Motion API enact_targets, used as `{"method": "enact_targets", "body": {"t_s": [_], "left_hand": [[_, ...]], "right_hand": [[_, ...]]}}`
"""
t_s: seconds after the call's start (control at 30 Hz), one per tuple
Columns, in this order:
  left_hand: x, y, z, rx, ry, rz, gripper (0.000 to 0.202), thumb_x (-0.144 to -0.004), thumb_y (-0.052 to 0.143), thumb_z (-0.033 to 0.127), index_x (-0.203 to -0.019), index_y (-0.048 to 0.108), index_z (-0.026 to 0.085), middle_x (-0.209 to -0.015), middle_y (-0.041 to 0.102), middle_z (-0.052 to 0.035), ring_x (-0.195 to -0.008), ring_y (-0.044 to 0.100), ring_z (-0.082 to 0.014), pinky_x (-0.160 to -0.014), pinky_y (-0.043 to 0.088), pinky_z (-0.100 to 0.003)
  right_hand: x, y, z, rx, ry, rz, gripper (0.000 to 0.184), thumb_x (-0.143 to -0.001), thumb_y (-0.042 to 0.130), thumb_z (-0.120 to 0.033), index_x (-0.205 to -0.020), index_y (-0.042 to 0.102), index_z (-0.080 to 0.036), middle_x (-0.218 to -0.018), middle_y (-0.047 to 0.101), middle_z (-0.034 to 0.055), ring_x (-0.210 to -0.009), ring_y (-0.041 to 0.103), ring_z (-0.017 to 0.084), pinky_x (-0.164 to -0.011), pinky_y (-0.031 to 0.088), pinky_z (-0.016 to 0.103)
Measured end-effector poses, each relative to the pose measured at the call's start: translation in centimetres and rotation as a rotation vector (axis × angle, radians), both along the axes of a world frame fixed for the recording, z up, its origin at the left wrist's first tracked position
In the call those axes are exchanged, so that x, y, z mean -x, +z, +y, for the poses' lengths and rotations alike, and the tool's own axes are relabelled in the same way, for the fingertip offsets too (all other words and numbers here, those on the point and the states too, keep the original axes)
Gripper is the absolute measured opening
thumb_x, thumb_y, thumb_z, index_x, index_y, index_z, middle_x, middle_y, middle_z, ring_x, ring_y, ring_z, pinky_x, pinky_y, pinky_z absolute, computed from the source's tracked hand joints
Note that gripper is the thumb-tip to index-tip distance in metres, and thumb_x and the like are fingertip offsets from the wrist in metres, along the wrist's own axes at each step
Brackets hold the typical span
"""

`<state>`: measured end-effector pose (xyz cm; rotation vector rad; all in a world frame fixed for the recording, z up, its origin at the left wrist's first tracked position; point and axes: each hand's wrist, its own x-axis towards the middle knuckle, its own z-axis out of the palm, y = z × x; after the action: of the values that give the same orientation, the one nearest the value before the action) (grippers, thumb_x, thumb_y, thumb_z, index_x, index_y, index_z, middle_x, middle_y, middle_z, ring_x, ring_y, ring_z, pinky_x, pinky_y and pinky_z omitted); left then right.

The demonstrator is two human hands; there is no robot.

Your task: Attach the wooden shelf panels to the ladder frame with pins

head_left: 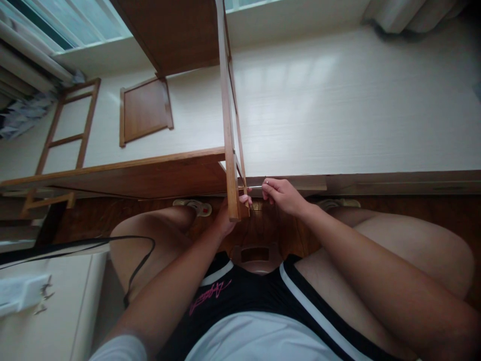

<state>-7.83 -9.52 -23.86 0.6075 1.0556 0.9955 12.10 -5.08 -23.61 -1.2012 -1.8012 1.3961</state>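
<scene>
Head view, and over on the left there's a pale cabinet (75,301) with a whitish plastic packet (22,291) lying on top. Small metal pieces (45,296) are bunched at the packet's right end; it's too blurred to tell what sits inside.

Into the middle now, where a wooden frame (228,120) stands between the person's knees and the white ledge (319,110), its near end right at the hands. Its post runs lengthwise away from the person, close to straight up the view, the lower end pointing back at the lap. A long board (150,175) meets it from the left, long axis crossways, and a broad brown panel (180,35) joins higher up.

Here's the right hand (280,194), fingers closed on a thin metal tool (256,187)! The tool lies crossways, almost level, its far end pointing left at the frame. The left hand (226,216), partly hidden behind the post, is gripping the frame's near end, fingertips showing on the right side.

Up on the ledge, left of the frame: 1 small wooden panel (146,109), slightly tilted, and beside it 1 ladder-like frame (71,120), leaning diagonally.
</scene>
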Motion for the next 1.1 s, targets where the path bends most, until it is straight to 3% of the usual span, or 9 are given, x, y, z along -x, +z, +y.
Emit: {"method": "enact_targets", "body": {"t_s": [0.53,0.7,0.83,1.1], "left_hand": [[0.4,-1.1,-0.1,-0.06,-0.043,0.011,0.031,-0.081,0.069,0.035,-0.106,0.072,0.017,-0.077,0.062,-0.0021,-0.067,0.054,-0.0125,-0.059,0.042,-0.024],[0.4,-1.4,-0.1,-0.064,-0.042,0.0,0.034,-0.081,0.068,0.039,-0.105,0.073,0.016,-0.073,0.063,-0.0025,-0.063,0.054,-0.0128,-0.059,0.04,-0.026],[0.3,-1.3,-0.1,-0.059,-0.028,0.001,0.033,-0.08,0.069,0.037,-0.104,0.074,0.016,-0.074,0.064,-0.0023,-0.064,0.055,-0.013,-0.063,0.042,-0.026],[0.1,-1.6,0.0,-0.072,-0.046,-0.021,0.032,-0.08,0.07,0.035,-0.105,0.073,0.015,-0.077,0.067,-0.0026,-0.066,0.057,-0.0133,-0.058,0.04,-0.025]], "right_hand": [[-0.2,-0.3,0.1,-0.169,0.023,-0.163,0.031,-0.097,0.044,-0.035,-0.072,0.056,-0.021,-0.064,0.056,0.0003,-0.061,0.049,0.015,-0.062,0.035,0.027],[-0.3,-1.3,0.0,-0.274,-0.019,-0.192,0.019,-0.093,0.046,-0.024,-0.09,0.065,-0.022,-0.078,0.067,0.0042,-0.071,0.06,0.018,-0.069,0.042,0.029],[-0.6,-1.8,0.0,-0.323,-0.042,-0.193,0.025,-0.092,0.047,-0.021,-0.103,0.069,-0.021,-0.09,0.072,0.0074,-0.079,0.066,0.021,-0.075,0.046,0.031],[-0.8,-1.2,-0.4,-0.369,-0.036,-0.181,0.03,-0.088,0.045,-0.013,-0.103,0.071,-0.017,-0.094,0.074,0.0079,-0.085,0.068,0.021,-0.079,0.049,0.031]]}}
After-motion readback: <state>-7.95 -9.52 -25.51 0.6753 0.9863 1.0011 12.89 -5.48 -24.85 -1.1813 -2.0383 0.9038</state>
